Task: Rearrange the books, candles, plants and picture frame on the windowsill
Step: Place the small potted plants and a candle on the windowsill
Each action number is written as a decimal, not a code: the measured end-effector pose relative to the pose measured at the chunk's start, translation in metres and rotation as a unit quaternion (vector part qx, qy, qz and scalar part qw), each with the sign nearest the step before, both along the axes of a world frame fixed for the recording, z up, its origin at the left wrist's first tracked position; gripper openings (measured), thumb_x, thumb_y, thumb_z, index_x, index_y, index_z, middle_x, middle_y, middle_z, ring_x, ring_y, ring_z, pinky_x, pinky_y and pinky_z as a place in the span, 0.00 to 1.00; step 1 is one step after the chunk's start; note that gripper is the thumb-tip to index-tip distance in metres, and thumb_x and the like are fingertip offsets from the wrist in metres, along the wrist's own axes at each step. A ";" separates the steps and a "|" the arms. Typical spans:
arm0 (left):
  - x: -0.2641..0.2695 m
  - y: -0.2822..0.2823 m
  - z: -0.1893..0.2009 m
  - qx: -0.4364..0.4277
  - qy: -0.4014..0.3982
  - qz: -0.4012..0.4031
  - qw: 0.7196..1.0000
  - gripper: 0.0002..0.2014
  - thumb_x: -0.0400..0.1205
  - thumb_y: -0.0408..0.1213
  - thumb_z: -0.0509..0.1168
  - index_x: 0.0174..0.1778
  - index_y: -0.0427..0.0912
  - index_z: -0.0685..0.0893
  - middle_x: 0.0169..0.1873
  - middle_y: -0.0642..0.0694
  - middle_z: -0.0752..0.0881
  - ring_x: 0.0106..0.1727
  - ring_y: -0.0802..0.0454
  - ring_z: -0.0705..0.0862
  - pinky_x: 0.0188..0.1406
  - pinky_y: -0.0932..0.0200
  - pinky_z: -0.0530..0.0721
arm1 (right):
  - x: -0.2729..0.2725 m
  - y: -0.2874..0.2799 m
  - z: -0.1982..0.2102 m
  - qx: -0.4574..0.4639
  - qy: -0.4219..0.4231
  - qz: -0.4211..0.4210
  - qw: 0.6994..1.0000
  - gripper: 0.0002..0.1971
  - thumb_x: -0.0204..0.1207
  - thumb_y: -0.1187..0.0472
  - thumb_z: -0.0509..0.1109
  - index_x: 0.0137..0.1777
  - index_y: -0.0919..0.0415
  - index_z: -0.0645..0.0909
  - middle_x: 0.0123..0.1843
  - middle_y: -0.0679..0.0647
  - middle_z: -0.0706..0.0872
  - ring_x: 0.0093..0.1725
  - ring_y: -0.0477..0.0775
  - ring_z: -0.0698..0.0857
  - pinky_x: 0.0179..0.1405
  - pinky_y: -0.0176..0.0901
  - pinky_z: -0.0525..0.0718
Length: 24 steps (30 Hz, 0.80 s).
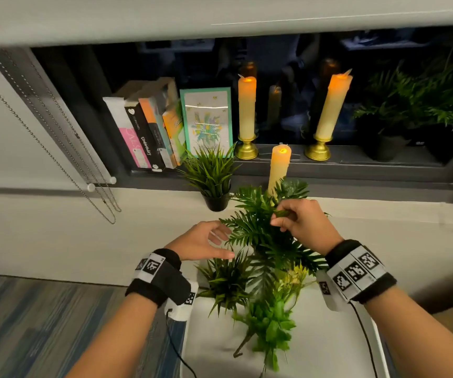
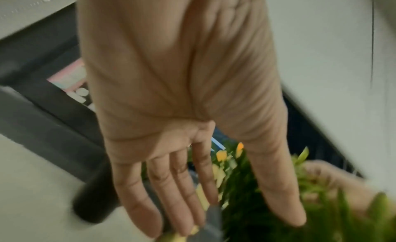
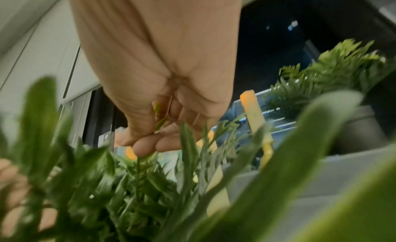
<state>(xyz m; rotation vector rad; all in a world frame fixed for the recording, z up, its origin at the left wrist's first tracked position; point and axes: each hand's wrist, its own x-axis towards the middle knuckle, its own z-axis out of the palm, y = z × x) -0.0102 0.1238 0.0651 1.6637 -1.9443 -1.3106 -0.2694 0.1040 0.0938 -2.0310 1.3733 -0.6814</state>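
Observation:
My right hand (image 1: 282,218) pinches a frond of the fern plant (image 1: 258,230) just below the windowsill (image 1: 356,166); the right wrist view shows its fingertips (image 3: 141,147) closed on a leaf. My left hand (image 1: 219,244) is spread flat beside the fern's left fronds, fingers (image 2: 171,195) straight. A loose lit candle (image 1: 279,167) stands behind the fern. On the sill stand several books (image 1: 149,132), a teal picture frame (image 1: 207,120), two candles in gold holders (image 1: 247,110) (image 1: 331,105) and a fern pot (image 1: 408,105). A small grass plant (image 1: 211,175) in a black pot sits below the frame.
A white surface (image 1: 219,345) under my hands holds another grass plant (image 1: 228,282) and a loose green sprig (image 1: 271,328). Bead chains (image 1: 56,148) hang at the left from the roller blind (image 1: 219,15). Carpet (image 1: 29,323) lies at lower left.

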 end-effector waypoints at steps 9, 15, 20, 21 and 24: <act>-0.042 -0.011 0.059 -0.056 -0.066 -0.083 0.993 0.27 0.70 0.53 0.74 0.60 0.42 0.80 0.55 0.39 0.85 0.54 0.43 0.84 0.56 0.43 0.84 | -0.012 0.012 0.050 -0.120 0.014 -0.019 0.992 0.06 0.71 0.54 0.77 0.39 0.55 0.85 0.33 0.43 0.86 0.35 0.40 0.84 0.34 0.27 0.76; -0.067 0.000 0.057 -0.045 0.001 -0.040 0.998 0.29 0.74 0.38 0.76 0.70 0.42 0.75 0.65 0.54 0.77 0.65 0.58 0.76 0.61 0.72 0.70 | -0.010 0.019 0.080 -0.144 -0.036 -0.019 0.989 0.04 0.72 0.58 0.77 0.40 0.56 0.86 0.33 0.34 0.84 0.37 0.33 0.84 0.36 0.18 0.75; -0.073 0.006 0.065 0.004 -0.051 -0.051 0.997 0.25 0.83 0.34 0.64 0.76 0.36 0.70 0.78 0.41 0.70 0.79 0.47 0.67 0.65 0.71 0.63 | -0.002 0.024 0.098 -0.149 -0.066 0.006 0.987 0.02 0.72 0.59 0.76 0.41 0.55 0.86 0.34 0.36 0.85 0.36 0.34 0.83 0.36 0.19 0.74; -0.075 0.007 0.071 -0.001 -0.056 -0.051 0.997 0.23 0.83 0.34 0.64 0.75 0.36 0.71 0.77 0.40 0.71 0.78 0.46 0.68 0.64 0.72 0.63 | -0.003 0.025 0.100 -0.154 -0.071 0.008 0.986 0.02 0.72 0.59 0.76 0.41 0.55 0.86 0.34 0.36 0.85 0.36 0.34 0.84 0.35 0.19 0.74; -0.082 0.010 0.081 0.001 -0.075 -0.055 0.996 0.17 0.83 0.35 0.65 0.68 0.40 0.79 0.72 0.38 0.77 0.74 0.43 0.73 0.68 0.63 0.67 | -0.006 0.027 0.107 -0.167 -0.074 0.007 0.983 0.02 0.72 0.60 0.77 0.41 0.54 0.86 0.34 0.37 0.85 0.35 0.33 0.83 0.35 0.18 0.73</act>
